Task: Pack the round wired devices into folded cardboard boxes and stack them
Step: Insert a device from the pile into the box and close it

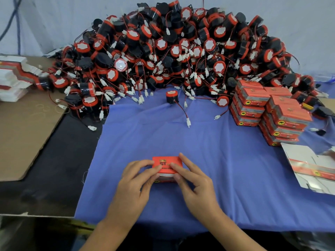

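Got both hands on a little red box [165, 163] that sits on the blue cloth [208, 151] right in front of me. My left hand [134, 176] pinches its left end, fingers curled over the lid and thumb at the front. My right hand [196, 183] does the same from the right, index finger lying across the top. A white strip shows under the lid's front edge. The huge pile of round devices [181, 51] is heaped along the back against the wall, red wires and white plugs spilling everywhere. 1 lone device [171, 96] stands on the cloth just in front of it, wire trailing toward me. The stacked boxes [268, 113] sit off to my right. Flat unfolded boxes [16, 77] are piled far left by a cardboard sheet [23, 133], and 1 loose flat box [311, 169] lies near the stacks.
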A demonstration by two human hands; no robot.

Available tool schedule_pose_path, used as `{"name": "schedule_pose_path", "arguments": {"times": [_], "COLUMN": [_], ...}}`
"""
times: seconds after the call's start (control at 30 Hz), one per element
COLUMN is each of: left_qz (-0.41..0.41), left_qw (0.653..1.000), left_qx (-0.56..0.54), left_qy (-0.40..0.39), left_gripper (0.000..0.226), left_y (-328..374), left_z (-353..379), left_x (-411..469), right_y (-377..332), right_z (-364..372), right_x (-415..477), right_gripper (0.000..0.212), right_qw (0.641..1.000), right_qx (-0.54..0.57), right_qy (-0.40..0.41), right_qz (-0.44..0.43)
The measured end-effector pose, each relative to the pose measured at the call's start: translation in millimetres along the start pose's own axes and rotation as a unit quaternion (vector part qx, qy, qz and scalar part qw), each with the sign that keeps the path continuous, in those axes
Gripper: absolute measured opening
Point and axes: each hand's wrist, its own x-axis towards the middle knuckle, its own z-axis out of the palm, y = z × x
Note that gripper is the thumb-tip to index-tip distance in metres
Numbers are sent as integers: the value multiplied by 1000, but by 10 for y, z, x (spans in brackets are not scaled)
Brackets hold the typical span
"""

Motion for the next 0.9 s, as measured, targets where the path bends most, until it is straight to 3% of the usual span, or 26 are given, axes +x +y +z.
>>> {"name": "schedule_pose_path", "arguments": {"times": [0.27, 0.37, 0.47, 0.6, 0.7, 0.73, 0.8, 0.83, 0.9], "left_qz": [82, 110, 153, 135, 74, 43, -52, -123, -261], "left_qw": [982, 966, 935, 909, 935, 953, 989, 991, 957], "left_qx": [164, 226, 308, 373, 327, 283, 128, 38, -123], "left_qy": [-35, -66, -87, -131, -116, -96, -60, -37, 7], "left_gripper": [44, 57, 46, 40, 38, 44, 28, 16, 17], "left_y": [30, 154, 306, 539, 624, 582, 448, 397, 311], "left_z": [-21, -103, -171, -86, -19, 8, 0, -34, -15], "left_x": [-95, -30, 28, -2, -31, -19, -1, 25, 57], "right_y": [22, 4, -26, -68, -114, -140, -192, -214, -255], "right_z": [65, 63, 91, 77, 51, 56, 74, 88, 125], "right_x": [-54, -80, -98, -138, -197, -223, -281, -310, -337], "right_gripper": [20, 28, 31, 42, 52, 53, 62, 66, 72], "right_qw": [966, 951, 937, 918, 922, 936, 972, 985, 995], "right_qx": [-163, -227, -283, -331, -333, -311, -220, -168, -79], "right_qy": [121, 114, 106, 75, 44, 39, 27, 23, 48], "right_qz": [-160, -175, -175, -207, -193, -163, -74, -35, 27]}}
